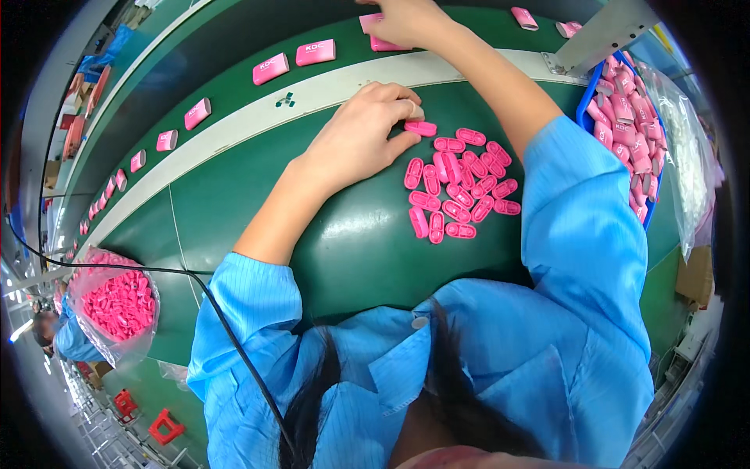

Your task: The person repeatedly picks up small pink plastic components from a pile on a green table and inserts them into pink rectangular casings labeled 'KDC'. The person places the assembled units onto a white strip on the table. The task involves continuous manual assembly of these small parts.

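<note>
My left hand [362, 134] rests on the green tabletop. Its thumb and fingers are closed on a small pink oval cap [421, 128]. To its right lies a loose cluster of similar pink oval caps [461, 184] with recessed insides. Beyond the pale rail, my right hand [408, 21] reaches over the green belt. Its fingers are closed on a pink casing [369, 23], partly covered by the hand. Just below that, a second pink casing [391, 46] lies against or very near it; whether the two touch is unclear.
More pink casings [316, 52] lie spaced along the green belt. A blue bin [585, 109] heaped with casings stands at right, beside a clear plastic bag [681, 148]. At left sits an open bag of pink caps [117, 305]. A black cable [226, 316] crosses my left side. A metal bracket [605, 39] rises at upper right.
</note>
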Demonstrator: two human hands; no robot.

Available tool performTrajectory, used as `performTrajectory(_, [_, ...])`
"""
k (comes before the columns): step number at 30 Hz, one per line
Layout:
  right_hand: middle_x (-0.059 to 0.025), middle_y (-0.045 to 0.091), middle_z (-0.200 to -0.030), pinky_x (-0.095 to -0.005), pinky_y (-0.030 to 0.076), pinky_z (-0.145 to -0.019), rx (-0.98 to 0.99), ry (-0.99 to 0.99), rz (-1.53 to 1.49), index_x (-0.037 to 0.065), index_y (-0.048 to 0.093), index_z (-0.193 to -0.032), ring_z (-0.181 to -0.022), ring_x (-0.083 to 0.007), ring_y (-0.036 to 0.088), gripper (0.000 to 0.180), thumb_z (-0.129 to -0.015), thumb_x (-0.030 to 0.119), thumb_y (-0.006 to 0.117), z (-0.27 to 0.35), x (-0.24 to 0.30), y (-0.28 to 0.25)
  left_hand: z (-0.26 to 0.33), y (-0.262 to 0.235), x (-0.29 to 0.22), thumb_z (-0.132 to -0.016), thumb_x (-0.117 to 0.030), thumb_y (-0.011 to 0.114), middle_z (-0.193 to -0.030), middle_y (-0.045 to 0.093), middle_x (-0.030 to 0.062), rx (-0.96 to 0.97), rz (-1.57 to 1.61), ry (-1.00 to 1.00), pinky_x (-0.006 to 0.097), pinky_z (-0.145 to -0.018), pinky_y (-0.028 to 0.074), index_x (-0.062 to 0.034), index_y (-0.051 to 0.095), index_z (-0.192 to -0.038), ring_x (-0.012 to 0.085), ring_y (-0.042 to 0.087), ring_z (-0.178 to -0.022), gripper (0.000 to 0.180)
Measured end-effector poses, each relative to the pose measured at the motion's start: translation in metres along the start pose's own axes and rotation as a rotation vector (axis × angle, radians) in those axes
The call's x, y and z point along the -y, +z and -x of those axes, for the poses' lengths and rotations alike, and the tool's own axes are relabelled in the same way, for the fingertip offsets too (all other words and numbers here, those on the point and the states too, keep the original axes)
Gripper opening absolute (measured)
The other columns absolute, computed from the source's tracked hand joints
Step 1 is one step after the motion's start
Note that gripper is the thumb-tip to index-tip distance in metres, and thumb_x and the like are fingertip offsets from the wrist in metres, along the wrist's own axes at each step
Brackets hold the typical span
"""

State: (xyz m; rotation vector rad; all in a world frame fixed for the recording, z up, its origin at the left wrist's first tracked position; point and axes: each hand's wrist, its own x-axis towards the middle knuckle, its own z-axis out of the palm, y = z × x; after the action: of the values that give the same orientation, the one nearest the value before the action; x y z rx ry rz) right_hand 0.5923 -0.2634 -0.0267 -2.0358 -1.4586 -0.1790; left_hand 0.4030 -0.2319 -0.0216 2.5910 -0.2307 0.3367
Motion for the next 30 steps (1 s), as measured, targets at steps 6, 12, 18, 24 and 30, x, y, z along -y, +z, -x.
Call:
performTrajectory(6, [-0.0247, 0.064, -0.089, -0.0398, 0.051, -0.080, 0.440, 0.062, 0.288, -0.006, 0.065, -0.090, -0.091, -0.0343, 0.064, 0.026, -0.071, 0.011, 0.059, -0.033, 0.033, 0.003, -0.007, -0.016, 0.000, -0.077, -0.010, 0.070, -0.084, 0.067, 0.0033, -0.058, 0.264, -0.487, 0.023, -0.071, 0.049, -0.0025, 0.065, -0.099, 0.0105, 0.061, -0.072, 0.024])
performTrajectory(12, [-0.0207, 0.064, -0.085, -0.0376, 0.052, -0.070, -0.033, -0.317, 0.133, -0.005, 0.062, -0.083, -0.075, -0.0312, 0.064, 0.015, -0.074, 0.006, 0.063, -0.007, 0.019, -0.019, -0.010, -0.015, 0.038, -0.076, -0.008, 0.071, -0.085, 0.064, 0.0025, -0.335, 0.704, -0.525, 0.022, -0.073, 0.048, -0.0002, 0.065, -0.095, 0.0077, 0.059, -0.077, 0.021])
performTrajectory(18, [-0.0090, 0.063, -0.088, -0.0237, 0.050, -0.063, 0.132, 0.325, -1.048, -0.002, 0.058, -0.094, -0.073, -0.0111, 0.060, 0.016, -0.085, 0.010, 0.064, 0.048, 0.019, -0.045, -0.008, -0.010, 0.038, -0.084, -0.010, 0.064, -0.099, 0.065, 0.0066, -0.422, 0.911, -0.539, 0.025, -0.081, 0.051, -0.0001, 0.060, -0.108, 0.0125, 0.062, -0.088, 0.026])
performTrajectory(24, [-0.0081, 0.064, -0.091, -0.0248, 0.053, -0.070, 0.163, 0.413, -1.294, -0.003, 0.055, -0.106, -0.080, -0.0145, 0.063, 0.022, -0.086, 0.002, 0.061, 0.075, 0.008, -0.022, -0.008, -0.001, 0.035, -0.088, -0.008, 0.059, -0.104, 0.063, 0.0092, -0.453, 0.994, -0.541, 0.029, -0.081, 0.054, 0.0015, 0.058, -0.112, 0.0149, 0.062, -0.091, 0.026])
performTrajectory(30, [-0.0098, 0.065, -0.099, -0.0244, 0.051, -0.080, 0.151, 0.466, -1.181, -0.001, 0.054, -0.111, -0.087, -0.0141, 0.064, 0.034, -0.085, 0.017, 0.065, 0.079, 0.005, -0.019, -0.009, 0.000, 0.027, -0.089, -0.009, 0.058, -0.104, 0.063, 0.0097, -0.474, 0.943, -0.590, 0.028, -0.081, 0.053, 0.0030, 0.059, -0.111, 0.0164, 0.062, -0.092, 0.025])
